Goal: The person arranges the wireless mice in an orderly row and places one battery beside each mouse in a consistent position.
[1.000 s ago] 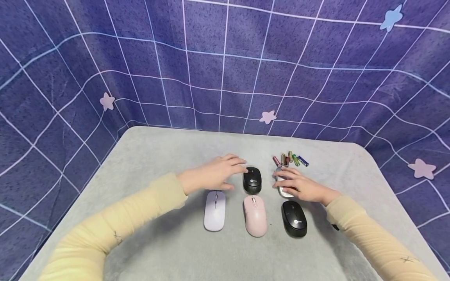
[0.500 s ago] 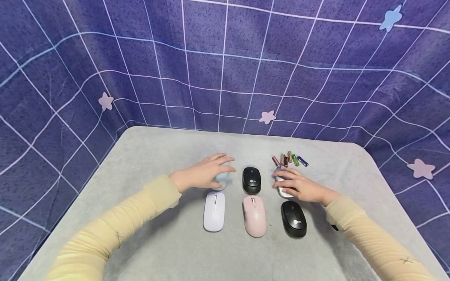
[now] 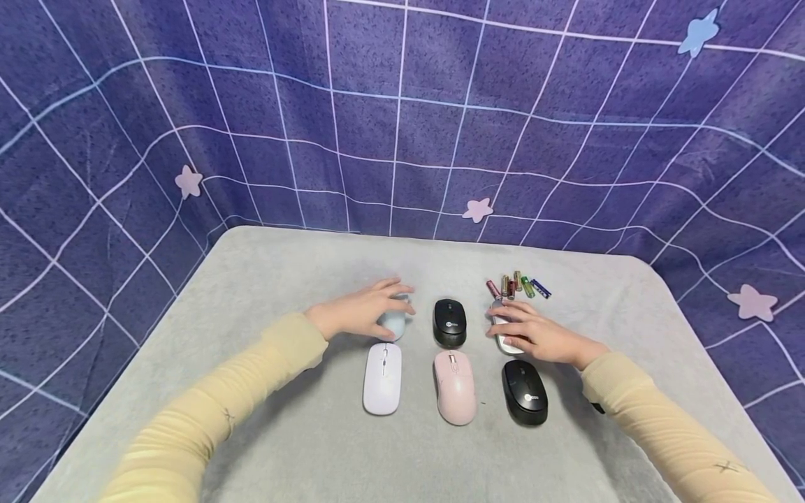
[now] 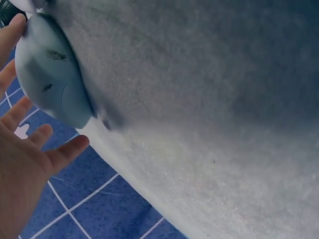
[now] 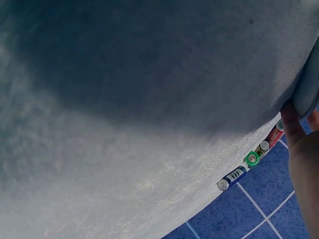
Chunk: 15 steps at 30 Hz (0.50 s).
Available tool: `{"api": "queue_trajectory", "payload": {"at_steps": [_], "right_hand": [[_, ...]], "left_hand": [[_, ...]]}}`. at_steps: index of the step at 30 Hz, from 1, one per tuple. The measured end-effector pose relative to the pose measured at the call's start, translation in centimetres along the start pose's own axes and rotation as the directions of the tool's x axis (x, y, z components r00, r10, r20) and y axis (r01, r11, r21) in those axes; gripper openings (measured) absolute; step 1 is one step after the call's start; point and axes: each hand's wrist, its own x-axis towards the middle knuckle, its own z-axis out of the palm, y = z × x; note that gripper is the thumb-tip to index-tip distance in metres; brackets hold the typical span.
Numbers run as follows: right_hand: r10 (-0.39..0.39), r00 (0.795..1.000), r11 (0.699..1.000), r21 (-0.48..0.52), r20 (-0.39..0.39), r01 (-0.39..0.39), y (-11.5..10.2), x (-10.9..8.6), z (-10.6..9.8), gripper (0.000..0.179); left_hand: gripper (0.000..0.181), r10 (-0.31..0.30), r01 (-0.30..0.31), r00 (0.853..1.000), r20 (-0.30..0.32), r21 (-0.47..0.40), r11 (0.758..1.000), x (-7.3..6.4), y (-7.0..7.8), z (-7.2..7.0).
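Note:
My left hand lies over a light blue mouse, its fingers spread across the top and the thumb near the rear end. In the left wrist view, that blue mouse shows small dark marks, and the spread fingers of the hand are close along its side. On the right, my right hand rests with relaxed fingers across a white and grey mouse, covering much of it. Between the hands sits a black mouse.
Nearer on the grey table stand a white mouse, a pink mouse and another black mouse. Several small batteries, including a blue battery, lie behind the right hand. A purple grid-patterned curtain rises behind the table.
My left hand has moved left from beside the far black mouse, baring it, and settled over the light blue mouse, which has come into view. The right hand stays in place.

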Motion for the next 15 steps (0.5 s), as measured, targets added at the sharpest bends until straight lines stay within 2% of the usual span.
{"api": "queue_trajectory", "payload": {"at_steps": [4, 15], "right_hand": [[0.002, 1.000, 1.000, 0.004, 0.002, -0.002, -0.10, 0.08, -0.07, 0.029], [0.015, 1.000, 1.000, 0.010, 0.003, -0.015, -0.29, 0.15, -0.22, 0.028]], "left_hand": [[0.047, 0.001, 0.000, 1.000, 0.019, -0.036, 0.999, -0.10, 0.09, 0.19], [0.043, -0.035, 0.037, 0.999, 0.042, -0.059, 0.998, -0.01, -0.24, 0.74]]}}
